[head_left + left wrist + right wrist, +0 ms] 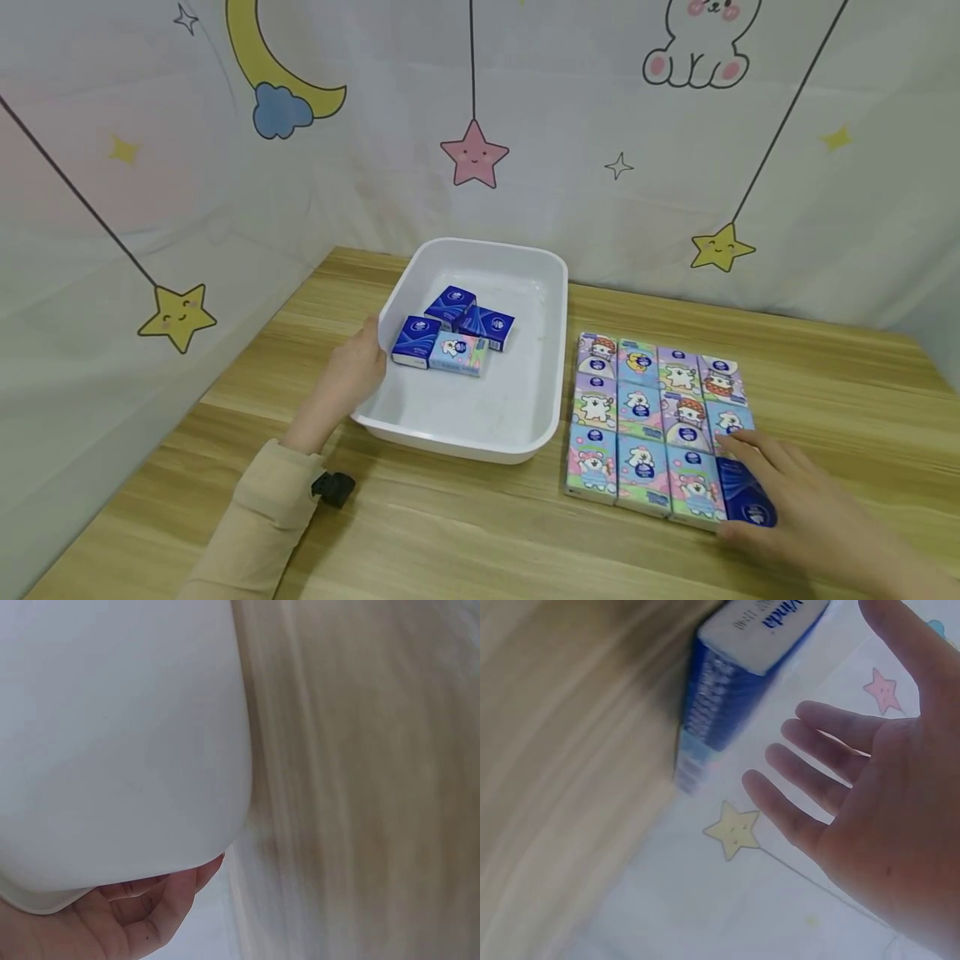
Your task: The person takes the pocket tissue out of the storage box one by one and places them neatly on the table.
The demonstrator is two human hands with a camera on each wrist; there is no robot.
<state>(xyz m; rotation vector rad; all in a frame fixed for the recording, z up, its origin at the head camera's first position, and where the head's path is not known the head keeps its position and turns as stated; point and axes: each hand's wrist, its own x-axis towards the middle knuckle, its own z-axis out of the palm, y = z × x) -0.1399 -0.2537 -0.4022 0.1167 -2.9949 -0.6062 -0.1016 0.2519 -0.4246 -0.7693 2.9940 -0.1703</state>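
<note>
My left hand (356, 365) grips the left side of a white plastic tub (560, 367). In the left wrist view its fingers (161, 907) lie curled against the tub's outer wall (135, 750). Inside sit several tissue packs: dark blue ones, such as the front left pack (415, 340), and one pastel cartoon pack (459, 353). My right hand (806, 504) hovers with spread fingers over the near right corner of a block of tissue packs, right by a dark blue pack (742, 492). The right wrist view shows that pack's end (757, 634) apart from the fingers.
The block of cartoon tissue packs (641, 462) lies in tidy rows to the right of the tub, on a wood-grain table (480, 533). Behind and at the left hangs a white cloth (555, 100) printed with stars and a moon. A small black clip (334, 489) is at my left sleeve.
</note>
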